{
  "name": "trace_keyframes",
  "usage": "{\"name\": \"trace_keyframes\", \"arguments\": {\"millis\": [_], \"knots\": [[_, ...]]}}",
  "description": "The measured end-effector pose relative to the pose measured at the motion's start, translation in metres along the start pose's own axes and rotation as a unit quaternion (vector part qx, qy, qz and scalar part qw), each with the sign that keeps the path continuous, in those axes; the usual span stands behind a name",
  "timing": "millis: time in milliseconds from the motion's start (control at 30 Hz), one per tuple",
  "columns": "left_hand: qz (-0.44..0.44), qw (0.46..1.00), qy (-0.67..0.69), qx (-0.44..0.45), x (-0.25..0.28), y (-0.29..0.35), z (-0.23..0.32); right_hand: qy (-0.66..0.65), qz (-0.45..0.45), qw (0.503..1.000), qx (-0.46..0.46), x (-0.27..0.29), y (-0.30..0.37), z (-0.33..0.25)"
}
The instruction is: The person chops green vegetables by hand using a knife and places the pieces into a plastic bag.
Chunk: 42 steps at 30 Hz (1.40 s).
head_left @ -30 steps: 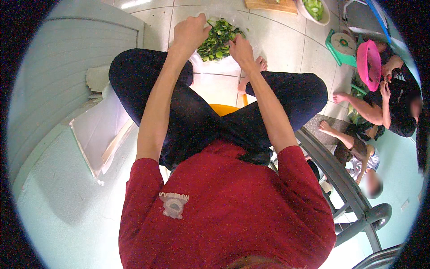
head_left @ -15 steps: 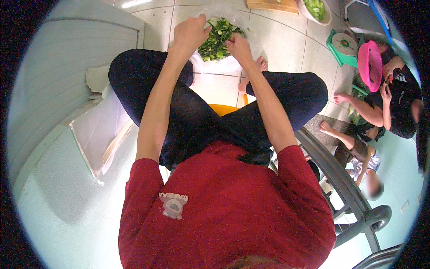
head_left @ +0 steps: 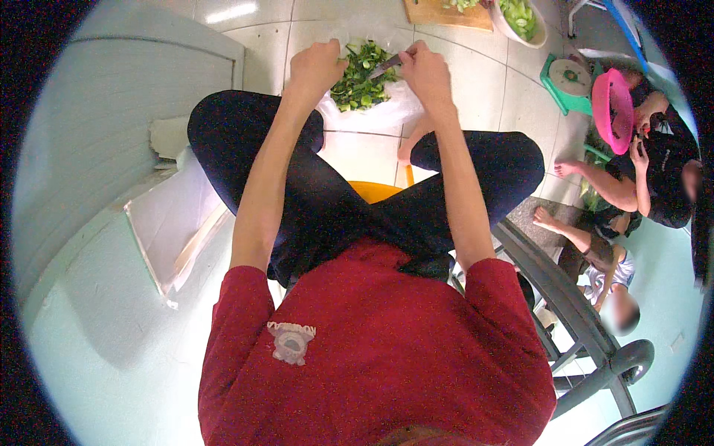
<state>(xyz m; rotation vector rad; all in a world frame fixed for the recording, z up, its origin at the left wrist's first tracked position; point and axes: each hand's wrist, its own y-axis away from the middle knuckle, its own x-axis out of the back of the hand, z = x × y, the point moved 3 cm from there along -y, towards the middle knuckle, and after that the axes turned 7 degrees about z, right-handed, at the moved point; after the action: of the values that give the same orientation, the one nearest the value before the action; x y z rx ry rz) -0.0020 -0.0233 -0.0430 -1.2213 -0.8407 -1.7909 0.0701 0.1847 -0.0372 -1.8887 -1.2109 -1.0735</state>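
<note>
A clear plastic bag (head_left: 405,104) sits on the floor tiles between my feet. Chopped green leaves and stalks (head_left: 361,91) fill it. At the bag's left rim, my left hand (head_left: 316,70) is closed on the plastic, its fingertips partly hidden. My right hand (head_left: 428,73), over the right rim, grips a tool with a pointed grey blade (head_left: 384,68). That blade slants down to the left over the greens. Whether it is a knife or one half of scissors I cannot tell, as my fingers cover the handle.
A wooden cutting board (head_left: 446,16) and a white bowl of cut greens (head_left: 520,22) lie at the back. A green scale (head_left: 565,78) and a pink basket (head_left: 612,111) stand right, beside two seated people. Dark metal railing (head_left: 565,290) runs at my right, a wall panel (head_left: 141,82) left.
My right hand has lifted out of the greens and moved slightly right, and the grey blade now shows. My left hand stays at the bag's left rim. The view has shifted slightly.
</note>
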Motion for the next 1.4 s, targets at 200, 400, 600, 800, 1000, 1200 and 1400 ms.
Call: {"name": "trace_keyframes", "arguments": {"millis": [200,400,600,800,1000,1200,1400], "knots": [[-0.002,0.998,0.066,0.002,-0.003,-0.001,0.007,-0.149,0.057,0.987,0.02,0.101,-0.005,-0.021],[-0.016,0.985,0.17,0.026,-0.023,-0.013,-0.003,-0.225,0.091,0.967,0.073,0.147,0.01,-0.045],[0.005,0.949,0.316,-0.018,-0.009,-0.009,0.011,-0.265,0.133,0.953,0.064,0.152,0.017,-0.035],[0.036,0.926,0.373,-0.033,0.003,-0.002,0.015,-0.253,0.179,0.949,0.053,0.164,0.018,-0.021],[0.042,0.925,0.375,-0.045,0.007,-0.001,0.02,-0.239,0.211,0.947,0.037,0.175,0.027,-0.017],[0.067,0.935,0.341,-0.063,-0.005,-0.005,0.014,-0.274,0.198,0.941,0.003,0.171,0.025,-0.008],[0.068,0.938,0.338,-0.036,-0.01,-0.007,0.008,-0.4,0.216,0.89,-0.023,0.176,0.016,0.025]]}}
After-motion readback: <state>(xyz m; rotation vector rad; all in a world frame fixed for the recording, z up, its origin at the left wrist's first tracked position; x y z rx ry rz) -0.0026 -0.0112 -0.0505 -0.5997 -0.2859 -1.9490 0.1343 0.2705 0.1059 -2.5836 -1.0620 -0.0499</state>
